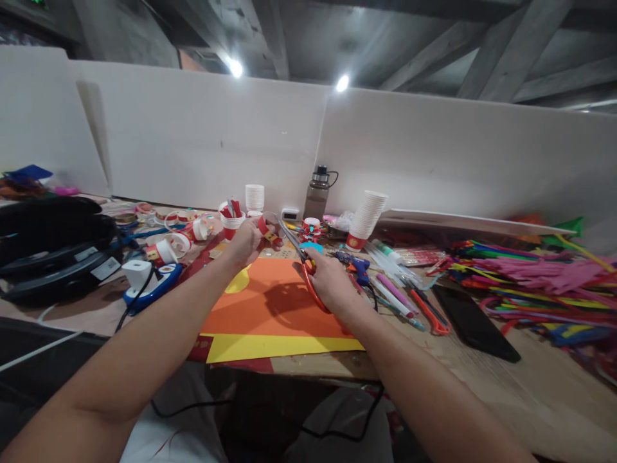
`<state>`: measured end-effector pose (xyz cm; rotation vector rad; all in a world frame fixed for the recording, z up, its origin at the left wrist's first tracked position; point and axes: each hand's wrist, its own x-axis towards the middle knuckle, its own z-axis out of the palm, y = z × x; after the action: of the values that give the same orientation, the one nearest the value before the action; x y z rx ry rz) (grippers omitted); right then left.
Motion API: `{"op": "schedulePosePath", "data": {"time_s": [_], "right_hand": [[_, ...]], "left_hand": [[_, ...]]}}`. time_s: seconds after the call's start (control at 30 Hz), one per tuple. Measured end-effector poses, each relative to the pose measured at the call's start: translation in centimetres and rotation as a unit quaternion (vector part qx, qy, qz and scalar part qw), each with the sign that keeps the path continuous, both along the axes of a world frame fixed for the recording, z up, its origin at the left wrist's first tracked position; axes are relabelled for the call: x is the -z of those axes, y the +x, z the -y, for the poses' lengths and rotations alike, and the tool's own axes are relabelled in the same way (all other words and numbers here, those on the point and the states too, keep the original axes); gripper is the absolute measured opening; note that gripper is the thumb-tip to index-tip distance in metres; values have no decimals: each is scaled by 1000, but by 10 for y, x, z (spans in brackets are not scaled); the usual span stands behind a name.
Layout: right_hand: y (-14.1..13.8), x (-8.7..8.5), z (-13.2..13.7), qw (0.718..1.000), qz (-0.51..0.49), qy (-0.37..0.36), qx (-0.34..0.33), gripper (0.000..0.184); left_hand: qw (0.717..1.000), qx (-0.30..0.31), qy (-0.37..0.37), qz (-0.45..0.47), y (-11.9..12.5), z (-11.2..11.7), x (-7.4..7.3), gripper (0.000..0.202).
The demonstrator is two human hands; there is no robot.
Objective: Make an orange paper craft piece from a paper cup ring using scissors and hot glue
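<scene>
With our left hand [248,240] pinching the strip [266,230] at its fingertips, and our right hand [332,280] wrapped round the scissors [293,239] just beside it, we judge the strip light, springy and easily creased, best held by its edge.

No words or numbers can be read. The white labels [106,269] on the black device [43,280] and the emblem [355,243] on the cup stack [368,217] are too small.
</scene>
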<state>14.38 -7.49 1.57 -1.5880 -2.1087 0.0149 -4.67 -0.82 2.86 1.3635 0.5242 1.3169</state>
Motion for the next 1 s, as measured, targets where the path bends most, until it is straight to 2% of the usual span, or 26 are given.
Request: {"op": "schedulePosePath", "data": {"time_s": [0.17,0.37,0.53,0.73,1.0], "right_hand": [[-1,-5,5,1000,-7,-10,-10,27],[0,-3,3,1000,-15,-11,-22,29],[0,0,2,999,-27,6,-40,32],[-2,-2,3,1000,11,-4,1,36],[-2,-4,3,1000,23,-3,-4,33]], "left_hand": [[1000,-2,-23,-11,-3,-4,0,23],[998,-57,4,26,-6,-13,3,24],[999,-29,-11,11,-4,-11,3,23],[1000,-2,-12,5,-2,-7,3,23],[999,-24,-23,-24,-2,2,-6,27]]}}
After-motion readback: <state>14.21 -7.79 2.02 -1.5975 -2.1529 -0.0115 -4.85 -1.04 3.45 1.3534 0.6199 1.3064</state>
